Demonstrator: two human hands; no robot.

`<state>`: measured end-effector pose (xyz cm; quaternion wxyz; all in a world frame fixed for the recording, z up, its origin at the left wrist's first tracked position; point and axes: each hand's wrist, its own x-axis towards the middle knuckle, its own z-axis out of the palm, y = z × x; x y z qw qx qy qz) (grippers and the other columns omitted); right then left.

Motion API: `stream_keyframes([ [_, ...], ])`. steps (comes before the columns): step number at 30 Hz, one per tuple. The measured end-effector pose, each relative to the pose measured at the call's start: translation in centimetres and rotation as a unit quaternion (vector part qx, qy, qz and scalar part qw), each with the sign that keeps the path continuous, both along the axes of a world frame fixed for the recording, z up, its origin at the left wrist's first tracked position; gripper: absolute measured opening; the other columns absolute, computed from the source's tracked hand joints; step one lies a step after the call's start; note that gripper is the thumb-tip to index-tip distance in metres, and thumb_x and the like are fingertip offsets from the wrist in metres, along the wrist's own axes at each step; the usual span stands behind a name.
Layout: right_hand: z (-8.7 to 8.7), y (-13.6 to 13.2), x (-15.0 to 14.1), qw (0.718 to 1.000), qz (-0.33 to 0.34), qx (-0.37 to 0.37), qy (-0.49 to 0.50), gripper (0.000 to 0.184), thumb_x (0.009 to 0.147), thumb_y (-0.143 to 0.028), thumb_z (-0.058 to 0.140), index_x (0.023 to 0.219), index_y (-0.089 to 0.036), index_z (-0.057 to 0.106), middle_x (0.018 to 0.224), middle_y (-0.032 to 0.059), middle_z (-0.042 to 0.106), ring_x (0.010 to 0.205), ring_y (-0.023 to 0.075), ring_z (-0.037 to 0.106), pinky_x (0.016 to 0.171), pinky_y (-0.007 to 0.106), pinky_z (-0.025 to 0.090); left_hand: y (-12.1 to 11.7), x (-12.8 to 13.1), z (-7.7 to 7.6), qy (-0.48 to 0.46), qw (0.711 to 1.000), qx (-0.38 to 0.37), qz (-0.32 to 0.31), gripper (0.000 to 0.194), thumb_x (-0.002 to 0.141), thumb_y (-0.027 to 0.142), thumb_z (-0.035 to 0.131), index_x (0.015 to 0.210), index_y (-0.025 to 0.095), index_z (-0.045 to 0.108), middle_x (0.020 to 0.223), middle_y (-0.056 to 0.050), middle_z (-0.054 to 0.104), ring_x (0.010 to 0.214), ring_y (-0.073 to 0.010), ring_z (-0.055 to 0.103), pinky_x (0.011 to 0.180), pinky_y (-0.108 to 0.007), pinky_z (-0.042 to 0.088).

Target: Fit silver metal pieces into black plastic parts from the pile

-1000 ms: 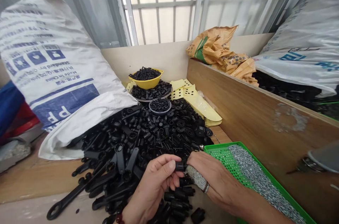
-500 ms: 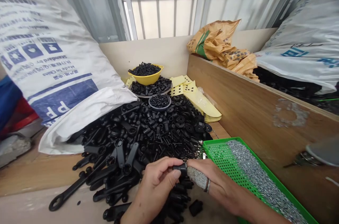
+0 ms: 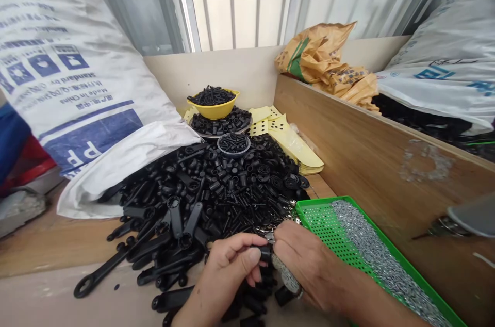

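My left hand (image 3: pixel 235 265) pinches a short black plastic cylinder (image 3: pixel 264 253) between thumb and fingers at the lower middle. Pressed close to its right end is my right hand (image 3: pixel 305 260), with the fingers curled in. A grey speckled wrap (image 3: pixel 285 274), apparently round a finger, shows below its knuckles. A small silvery bit (image 3: pixel 269 236) shows between the two hands; what the right fingers grip is mostly hidden. Behind the hands spreads a large heap of black plastic parts (image 3: pixel 232 182), with long handles (image 3: pixel 101 271) at its left.
To the right lies a green perforated tray (image 3: pixel 320 221) with small metal pins (image 3: pixel 371 244). A wooden partition (image 3: pixel 371 146) and a driver-like tool tip (image 3: pixel 444 226) stand beyond. A yellow bowl (image 3: pixel 214 110), yellow cards (image 3: pixel 297 149) and a white sack (image 3: pixel 96 84) are behind.
My right hand has turned over and its fingers have curled in more, with the knuckles now raised beside the black cylinder. My left hand keeps hold of the cylinder in nearly the same place.
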<state>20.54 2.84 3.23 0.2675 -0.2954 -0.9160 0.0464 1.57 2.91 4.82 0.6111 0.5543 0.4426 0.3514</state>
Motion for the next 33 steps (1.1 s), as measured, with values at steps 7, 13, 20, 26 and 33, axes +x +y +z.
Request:
stream_keyframes([
  [7,-0.1,-0.6,-0.5,0.982,-0.003,-0.170,0.086,0.019,0.086,-0.020,0.029,0.078,-0.019,0.046,0.071,0.0061,0.056,0.063,0.0195,0.050,0.057,0.030,0.037,-0.7,0.1,-1.0,0.077,0.984,0.160,0.011,0.021,0.084,0.025,0.053,0.093,0.016,0.070,0.059,0.001,0.058,0.054,-0.0129,0.056,0.055,-0.022,0.047],
  [13,0.9,-1.7,-0.9,0.950,-0.029,-0.274,0.145,0.023,0.090,-0.021,0.028,0.078,-0.022,0.048,0.072,0.0038,0.058,0.066,0.0182,0.055,0.062,0.027,0.042,-1.3,0.0,-1.6,0.109,0.954,0.279,0.010,0.020,0.088,0.022,0.050,0.097,0.017,0.067,0.080,-0.005,0.067,0.075,-0.0181,0.063,0.065,-0.025,0.050],
  [20,0.0,-1.2,-0.8,0.961,-0.028,-0.262,0.084,0.022,0.089,-0.021,0.029,0.076,-0.020,0.047,0.070,0.0044,0.055,0.061,0.0181,0.050,0.056,0.028,0.038,-0.8,-0.8,-1.0,0.193,0.924,0.326,-0.050,0.019,0.086,0.014,0.054,0.101,0.019,0.066,0.091,-0.006,0.072,0.084,-0.0200,0.065,0.075,-0.028,0.051],
  [26,-0.9,-1.7,-0.7,0.952,-0.041,-0.291,0.085,0.020,0.088,-0.018,0.030,0.082,-0.019,0.049,0.078,0.0060,0.058,0.071,0.0193,0.054,0.066,0.029,0.041,-1.0,-0.9,-2.2,0.154,0.908,0.389,-0.035,0.021,0.088,0.010,0.052,0.104,0.019,0.063,0.093,-0.006,0.071,0.086,-0.0182,0.065,0.077,-0.027,0.051],
  [33,0.3,-1.0,-1.5,0.926,-0.071,-0.357,0.105,0.021,0.088,-0.017,0.031,0.076,-0.021,0.048,0.078,0.0024,0.059,0.073,0.0175,0.053,0.069,0.026,0.041,-0.1,-1.2,-2.7,0.135,0.922,0.362,-0.018,0.019,0.086,0.009,0.054,0.098,0.018,0.065,0.093,-0.006,0.072,0.086,-0.0178,0.066,0.077,-0.027,0.052],
])
